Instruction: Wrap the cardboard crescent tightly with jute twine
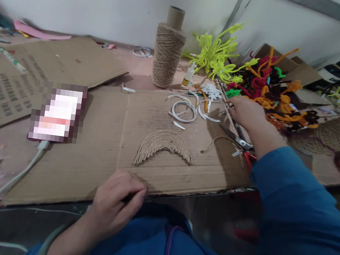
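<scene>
My left hand (119, 198) rests curled at the front edge of the cardboard sheet (103, 135), with nothing visible in it. Just beyond it lies an arch of coiled jute twine (165, 143). Reaching to the back right, my right hand (247, 112) has its fingertips pinched beside a thin dark stick (223, 90); what they grip, if anything, is too small to make out. Below that wrist are red-handled scissors (243, 143) and a loose piece of twine (218, 140). White rings (184, 112) and white strips (179, 125) lie left of the hand.
Behind stand a tall twine spool (168, 56) and a small glue bottle (188, 75). Yellow pipe-cleaner flowers (218, 56) and a multicoloured pile (281, 100) fill the back right. At left are a phone (59, 115) with a white cable (15, 182) and printed cardboard (16, 78).
</scene>
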Demonstrator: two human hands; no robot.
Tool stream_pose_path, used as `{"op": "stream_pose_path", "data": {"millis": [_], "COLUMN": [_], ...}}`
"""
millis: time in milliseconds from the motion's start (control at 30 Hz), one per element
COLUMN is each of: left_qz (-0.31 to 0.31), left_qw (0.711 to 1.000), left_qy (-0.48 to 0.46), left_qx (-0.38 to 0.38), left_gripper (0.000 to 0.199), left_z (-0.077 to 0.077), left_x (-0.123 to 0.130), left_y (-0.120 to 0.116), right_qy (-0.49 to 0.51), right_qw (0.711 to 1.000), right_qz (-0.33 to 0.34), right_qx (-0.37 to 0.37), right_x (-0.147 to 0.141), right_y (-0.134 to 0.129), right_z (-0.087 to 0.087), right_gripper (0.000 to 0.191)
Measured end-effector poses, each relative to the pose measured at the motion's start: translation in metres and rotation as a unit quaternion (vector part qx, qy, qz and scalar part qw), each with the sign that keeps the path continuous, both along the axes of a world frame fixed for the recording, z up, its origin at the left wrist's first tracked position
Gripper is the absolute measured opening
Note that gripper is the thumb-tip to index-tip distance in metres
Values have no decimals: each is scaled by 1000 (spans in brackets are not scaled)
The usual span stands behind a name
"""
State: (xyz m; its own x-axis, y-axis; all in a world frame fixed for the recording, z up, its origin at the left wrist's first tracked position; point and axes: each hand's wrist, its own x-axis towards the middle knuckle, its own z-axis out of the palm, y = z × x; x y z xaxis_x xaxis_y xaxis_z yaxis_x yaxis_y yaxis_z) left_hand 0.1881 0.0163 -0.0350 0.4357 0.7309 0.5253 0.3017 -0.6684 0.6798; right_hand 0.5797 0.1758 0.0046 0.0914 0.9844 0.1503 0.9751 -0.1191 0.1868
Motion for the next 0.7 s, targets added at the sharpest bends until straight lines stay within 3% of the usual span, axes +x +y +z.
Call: {"op": "stream_pose_path", "data": {"millis": [100, 167, 233, 367, 400, 533, 700], "left_qz": [-11, -17, -23, -20, -16, -8, 1], "left_qw": [1000, 1000, 1000, 1000, 1000, 1000, 1000], "left_qy": [-5, -6, -3, 0, -2, -7, 9], "left_qx": [6, 6, 6, -2, -7, -12, -5], "left_gripper": [12, 12, 13, 13, 13, 14, 14], "left_z": [1, 2, 4, 6, 6, 3, 2], "left_x": [0, 0, 1, 2, 2, 1, 1], "left_y": [0, 1, 2, 2, 1, 0, -1], "right_qy": [79, 211, 358, 521, 507, 443, 433], "right_qw": [996, 961, 866, 598, 576, 588, 588], "right_qz": [41, 171, 333, 559, 579, 582, 601], "right_qx": [-22, -51, -106, -240, -275, -345, -327], "right_x": [-32, -64, -100, -151, -154, -150, -163], "right_y": [-25, -56, -93, -152, -159, -167, -162], "right_z": [4, 14, 25, 42, 46, 55, 54], "right_gripper": [22, 15, 28, 33, 30, 12, 11]}}
